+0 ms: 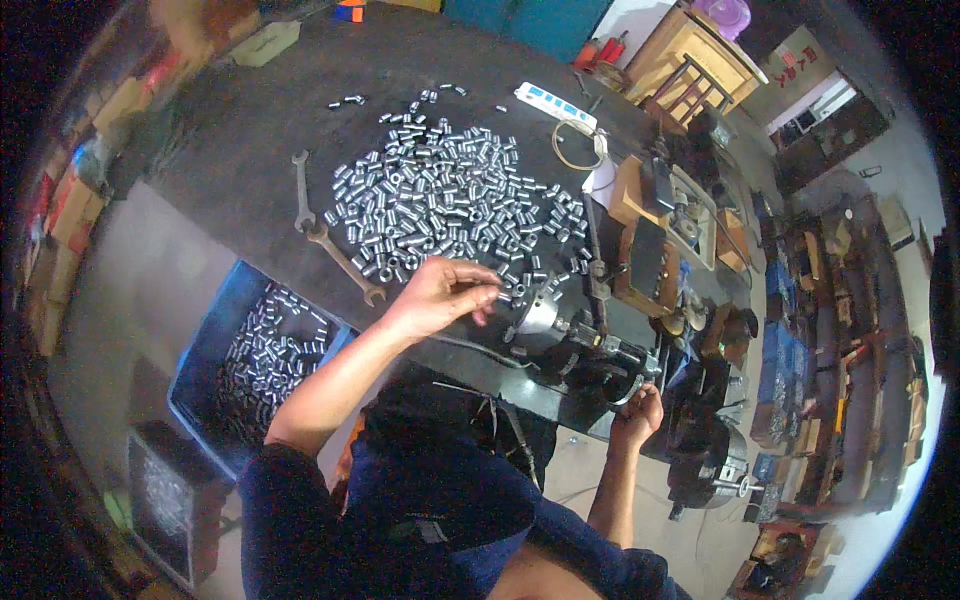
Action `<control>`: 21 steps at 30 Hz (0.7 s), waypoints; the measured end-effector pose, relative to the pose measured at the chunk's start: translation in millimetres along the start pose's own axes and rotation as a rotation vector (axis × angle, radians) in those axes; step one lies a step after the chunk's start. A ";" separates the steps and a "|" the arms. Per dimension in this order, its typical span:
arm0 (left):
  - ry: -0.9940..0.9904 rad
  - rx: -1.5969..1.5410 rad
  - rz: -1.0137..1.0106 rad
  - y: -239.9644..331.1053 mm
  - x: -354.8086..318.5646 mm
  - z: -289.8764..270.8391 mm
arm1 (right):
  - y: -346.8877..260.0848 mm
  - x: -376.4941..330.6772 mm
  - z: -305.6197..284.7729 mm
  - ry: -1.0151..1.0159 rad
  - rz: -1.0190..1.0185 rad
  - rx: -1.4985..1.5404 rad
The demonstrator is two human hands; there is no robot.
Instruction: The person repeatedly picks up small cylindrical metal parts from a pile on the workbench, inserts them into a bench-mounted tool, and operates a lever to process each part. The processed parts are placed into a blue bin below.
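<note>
My left hand point(440, 297) reaches over the dark workbench point(240, 130) and pinches a small shiny metal sleeve point(497, 293) between its fingertips, right by the round chuck point(538, 316) of a small bench machine. My right hand point(637, 412) grips a curved metal lever point(630, 391) at the machine's near side, below the bench edge. A broad heap of the same silver sleeves point(445, 195) covers the bench just beyond my left hand.
Two open-ended wrenches point(330, 240) lie left of the heap. A blue crate point(215, 335) full of sleeves sits on the floor at the left. A white power strip point(553, 104) and coiled cord lie at the back. Cluttered tool shelves point(830, 330) stand to the right.
</note>
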State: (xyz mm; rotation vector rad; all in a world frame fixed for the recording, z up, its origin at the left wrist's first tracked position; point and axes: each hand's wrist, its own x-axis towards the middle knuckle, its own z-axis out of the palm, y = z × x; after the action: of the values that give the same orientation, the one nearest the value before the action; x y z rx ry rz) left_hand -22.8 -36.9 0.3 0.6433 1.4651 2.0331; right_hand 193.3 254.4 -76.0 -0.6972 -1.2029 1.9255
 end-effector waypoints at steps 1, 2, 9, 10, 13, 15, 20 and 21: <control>-0.040 0.071 0.024 2.0 2.2 2.8 | -0.4 0.7 -1.2 -0.015 0.006 0.006; -0.081 0.143 0.047 2.6 4.8 5.7 | -0.7 1.2 -2.2 -0.029 0.012 0.012; -0.152 0.087 0.069 -4.1 13.2 5.6 | -9.3 -7.9 1.7 0.004 0.012 -0.050; -0.158 0.084 0.090 -4.0 13.9 4.6 | -15.3 -11.9 1.3 -0.006 -0.004 -0.063; -0.159 0.036 0.007 4.6 14.2 7.7 | -41.2 -20.2 5.0 -0.083 -0.024 -0.102; -0.144 0.029 -0.036 5.4 14.9 9.5 | -53.3 -18.2 14.6 -0.081 -0.037 -0.079; -0.121 0.108 -0.080 6.3 11.9 13.2 | -58.5 -15.0 21.8 -0.171 -0.104 -0.088; -0.089 0.096 -0.065 1.8 9.0 15.9 | -55.6 -16.2 17.2 -0.142 -0.086 -0.069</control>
State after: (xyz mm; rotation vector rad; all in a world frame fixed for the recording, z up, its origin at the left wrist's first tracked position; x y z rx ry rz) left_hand -19.2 -20.4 7.2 0.7067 1.5188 1.8710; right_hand 206.6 247.9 -17.3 -0.5423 -1.3694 1.8950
